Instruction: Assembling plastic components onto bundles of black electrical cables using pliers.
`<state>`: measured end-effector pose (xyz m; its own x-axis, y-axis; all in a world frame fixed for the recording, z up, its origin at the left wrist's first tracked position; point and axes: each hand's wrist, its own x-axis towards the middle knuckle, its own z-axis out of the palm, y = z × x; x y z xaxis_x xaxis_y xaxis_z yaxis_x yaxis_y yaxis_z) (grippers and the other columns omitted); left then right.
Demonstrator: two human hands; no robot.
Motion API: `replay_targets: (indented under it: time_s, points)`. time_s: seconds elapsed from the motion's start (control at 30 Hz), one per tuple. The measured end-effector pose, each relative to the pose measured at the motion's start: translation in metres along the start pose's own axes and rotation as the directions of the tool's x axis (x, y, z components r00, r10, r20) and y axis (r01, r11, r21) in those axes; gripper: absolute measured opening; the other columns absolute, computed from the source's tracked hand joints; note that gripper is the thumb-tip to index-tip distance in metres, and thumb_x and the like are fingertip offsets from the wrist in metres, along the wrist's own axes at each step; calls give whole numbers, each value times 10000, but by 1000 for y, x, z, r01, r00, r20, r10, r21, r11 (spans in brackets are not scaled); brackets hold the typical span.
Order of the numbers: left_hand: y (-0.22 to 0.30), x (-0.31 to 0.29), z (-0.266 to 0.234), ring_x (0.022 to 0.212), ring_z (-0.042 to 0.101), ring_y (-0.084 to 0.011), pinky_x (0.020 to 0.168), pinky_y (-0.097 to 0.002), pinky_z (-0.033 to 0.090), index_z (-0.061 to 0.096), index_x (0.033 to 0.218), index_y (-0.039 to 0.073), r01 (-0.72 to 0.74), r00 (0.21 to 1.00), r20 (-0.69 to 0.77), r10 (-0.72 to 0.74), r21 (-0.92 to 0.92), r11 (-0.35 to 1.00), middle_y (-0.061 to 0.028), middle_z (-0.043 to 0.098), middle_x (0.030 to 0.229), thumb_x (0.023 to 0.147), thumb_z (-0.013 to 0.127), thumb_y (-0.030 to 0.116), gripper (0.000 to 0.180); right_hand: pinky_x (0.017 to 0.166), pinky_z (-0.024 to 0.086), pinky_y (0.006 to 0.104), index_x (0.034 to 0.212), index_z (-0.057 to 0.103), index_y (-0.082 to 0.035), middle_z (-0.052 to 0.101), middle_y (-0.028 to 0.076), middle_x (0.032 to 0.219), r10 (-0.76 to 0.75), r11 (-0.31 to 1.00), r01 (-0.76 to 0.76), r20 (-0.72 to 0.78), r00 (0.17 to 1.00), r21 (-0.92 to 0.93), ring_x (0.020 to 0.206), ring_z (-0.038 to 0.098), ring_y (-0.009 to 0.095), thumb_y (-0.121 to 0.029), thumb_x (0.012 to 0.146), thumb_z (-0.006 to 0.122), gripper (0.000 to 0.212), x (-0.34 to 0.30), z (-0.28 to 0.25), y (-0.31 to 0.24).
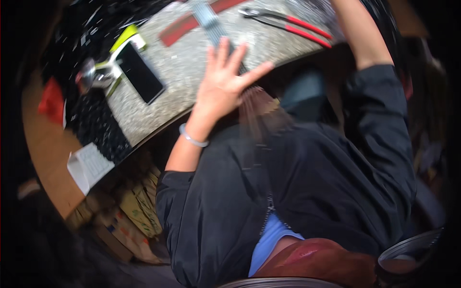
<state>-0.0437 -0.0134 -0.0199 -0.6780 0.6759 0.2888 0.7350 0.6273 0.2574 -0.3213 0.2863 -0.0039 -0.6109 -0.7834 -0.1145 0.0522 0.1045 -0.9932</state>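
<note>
My left hand (pixel 222 81), with a pale bangle (pixel 193 138) at its wrist, is spread out at the front edge of the speckled grey work surface (pixel 177 81). Its fingertips reach the lower end of a grey ribbed strip (pixel 206 18), which crosses a flat red bar (pixel 178 31). Whether they press on the strip is blurred. Beside and below this hand, thin brownish strands (pixel 254 108) hang past the edge, smeared by motion. Only my right forearm (pixel 360 33) shows; it stretches to the far right, and the hand is out of the picture.
Red-handled pliers (pixel 293 25) lie at the back right. A dark phone (pixel 140 72) rests on the left, beside a yellow-green and white item (pixel 127 41). Glossy black material (pixel 91 110) covers the far left, near a white paper (pixel 90 165). Cardboard-coloured packages (pixel 129 216) sit below.
</note>
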Motion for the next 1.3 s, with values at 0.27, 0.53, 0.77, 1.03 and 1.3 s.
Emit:
replay_targets:
  time_s: [0.27,0.53,0.77,1.03,1.3]
  points:
    - [11,11,-3,1266,275,-464,1011,-584,247,515,1249,276,-58,994,100,45,130,990,-154,353,1371,713,706,328,572,667,511,368,822,680,-74,650,135,774,-456,429,-527,-680,574,-733,742,634,271,-209,739,609,174,-38,65,-48]
    - [4,4,14,1291,180,-498,1034,-592,198,494,1263,189,-139,983,143,119,140,980,-193,295,1404,778,655,316,527,582,444,280,835,514,-10,538,82,766,-749,590,155,-608,-264,-793,679,535,195,37,792,568,83,-115,254,-18]
    - [2,5,16,1287,213,-492,996,-598,252,402,1323,169,-197,976,138,168,227,954,-198,312,1398,844,565,415,563,587,383,346,829,496,-33,486,75,718,-696,679,219,-709,-113,-701,628,469,245,-17,805,591,99,-172,330,37]
    - [8,5,14,1292,220,-478,1004,-595,242,398,1321,157,-184,977,156,146,263,947,-190,315,1400,834,576,418,581,580,384,351,796,492,-62,481,55,707,-650,729,252,-759,-34,-636,624,465,245,-62,800,618,126,-167,337,50]
    - [9,2,11,1297,215,-471,1011,-599,226,396,1321,141,-151,979,176,105,275,950,-197,315,1398,826,584,419,598,582,397,350,793,501,-57,501,58,702,-648,737,267,-761,20,-621,623,481,248,-54,784,633,132,-158,337,50]
